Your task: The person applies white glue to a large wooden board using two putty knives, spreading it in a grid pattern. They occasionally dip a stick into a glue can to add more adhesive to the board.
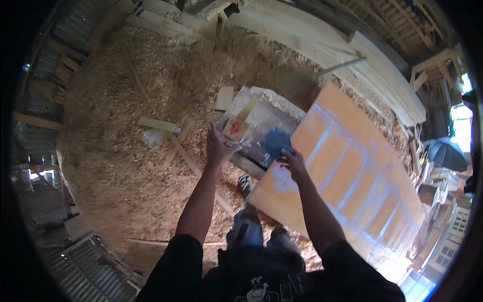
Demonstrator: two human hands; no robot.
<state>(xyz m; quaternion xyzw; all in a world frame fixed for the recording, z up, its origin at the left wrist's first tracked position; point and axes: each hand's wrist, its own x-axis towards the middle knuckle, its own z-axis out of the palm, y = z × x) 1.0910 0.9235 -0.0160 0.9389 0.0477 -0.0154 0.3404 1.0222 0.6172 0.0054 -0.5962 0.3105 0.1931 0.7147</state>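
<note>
My right hand (pixel 293 163) grips the lower edge of a dark blue, flat, ragged-edged sheet (pixel 277 142); I cannot make out its material. That hand is just over the near-left corner of a large orange-brown wooden panel (pixel 336 168) streaked with whitish bands. My left hand (pixel 219 149) is open, thumb and fingers spread, beside a small tan square packet (pixel 235 129) with a red mark. The packet is on a grey, worn work surface (pixel 269 117), where a yellowish strip (pixel 248 108) also lies.
Wood shavings (pixel 115 166) cover the ground, with loose wooden strips (pixel 186 158) and a short board (pixel 159 124) on them. Long planks (pixel 322 43) are stacked along the far side. A dark umbrella (pixel 446 154) stands at the right, and corrugated metal walls (pixel 75 267) enclose the left.
</note>
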